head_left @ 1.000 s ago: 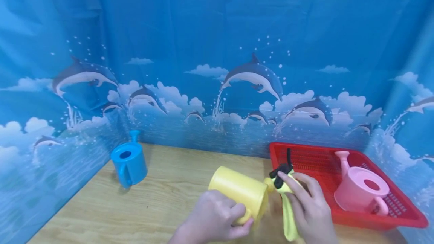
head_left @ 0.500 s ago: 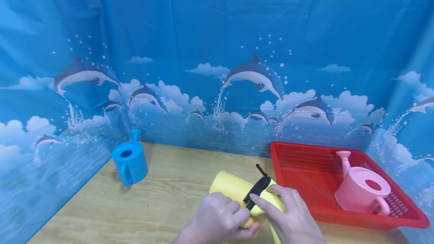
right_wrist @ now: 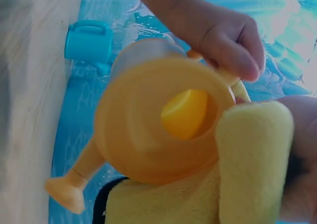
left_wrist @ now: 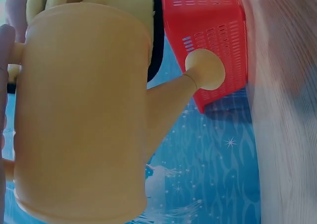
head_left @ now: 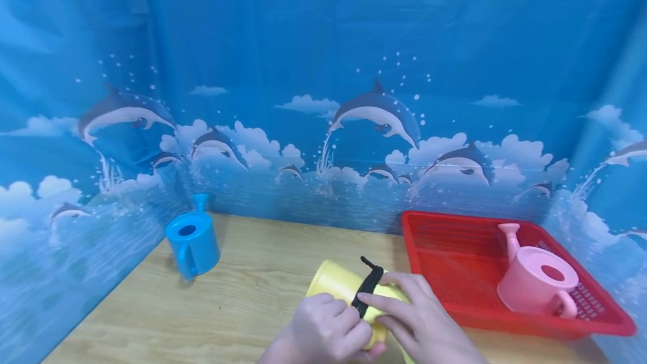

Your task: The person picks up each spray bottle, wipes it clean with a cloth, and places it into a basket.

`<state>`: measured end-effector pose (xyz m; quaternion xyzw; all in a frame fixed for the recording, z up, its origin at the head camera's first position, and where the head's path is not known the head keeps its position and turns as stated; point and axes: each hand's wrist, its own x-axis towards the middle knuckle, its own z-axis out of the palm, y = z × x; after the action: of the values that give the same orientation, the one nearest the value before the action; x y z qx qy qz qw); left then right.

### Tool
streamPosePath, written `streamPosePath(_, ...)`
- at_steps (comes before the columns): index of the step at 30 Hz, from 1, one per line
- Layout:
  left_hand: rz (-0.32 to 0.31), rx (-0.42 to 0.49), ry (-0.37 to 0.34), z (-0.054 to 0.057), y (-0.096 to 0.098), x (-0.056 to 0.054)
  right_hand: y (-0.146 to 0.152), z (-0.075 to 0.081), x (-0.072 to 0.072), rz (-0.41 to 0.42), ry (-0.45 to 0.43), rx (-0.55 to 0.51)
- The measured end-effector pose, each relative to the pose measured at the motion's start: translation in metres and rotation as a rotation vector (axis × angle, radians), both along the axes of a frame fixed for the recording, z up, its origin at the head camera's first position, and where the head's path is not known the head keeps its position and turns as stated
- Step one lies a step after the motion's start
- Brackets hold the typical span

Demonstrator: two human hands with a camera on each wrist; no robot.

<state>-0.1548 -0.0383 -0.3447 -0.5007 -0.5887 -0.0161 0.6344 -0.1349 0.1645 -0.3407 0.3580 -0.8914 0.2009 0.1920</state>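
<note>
A yellow watering can (head_left: 331, 282) lies tilted over the table, and my left hand (head_left: 323, 327) grips it by the handle. My right hand (head_left: 419, 319) holds a fuzzy yellow cloth (head_left: 391, 294) with a black edge against the can. The left wrist view shows the can's side and its spout (left_wrist: 171, 107), with the cloth (left_wrist: 126, 6) behind its upper end. In the right wrist view the can's top with its round hole (right_wrist: 143, 120) faces the camera. The cloth (right_wrist: 255, 159) bunches beside and below that top; my right palm is partly hidden behind it.
A blue watering can (head_left: 197, 246) stands at the table's back left. On the right is a red basket (head_left: 414, 246) with a pink watering can (head_left: 536, 282) in it. A blue dolphin-print curtain (head_left: 303, 72) borders the wooden table (head_left: 242, 291).
My right hand has moved left with the cloth, from beside the spout onto the can's body. The black edge now lies across the can. My left hand keeps its grip on the handle.
</note>
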Motion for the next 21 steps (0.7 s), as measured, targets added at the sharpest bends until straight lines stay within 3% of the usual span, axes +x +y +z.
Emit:
streamPosePath(4,-0.034,0.015,0.019,0.001,0.001,-0.001,-0.009,0.019,-0.01,0.023,-0.276,0.072)
streamPosePath(6,-0.049,0.027,0.069,0.005,0.002,-0.002,-0.014,0.027,-0.016,0.054,-0.338,0.09)
streamPosePath(11,-0.069,0.042,0.154,0.008,0.001,-0.005,-0.027,0.037,-0.025,0.132,-0.37,0.087)
streamPosePath(17,-0.108,0.077,0.095,0.005,0.003,-0.006,-0.047,0.044,-0.035,0.191,-0.304,0.147)
streamPosePath(21,-0.104,0.1,0.07,0.002,0.001,-0.009,-0.055,0.049,-0.037,0.179,-0.287,0.2)
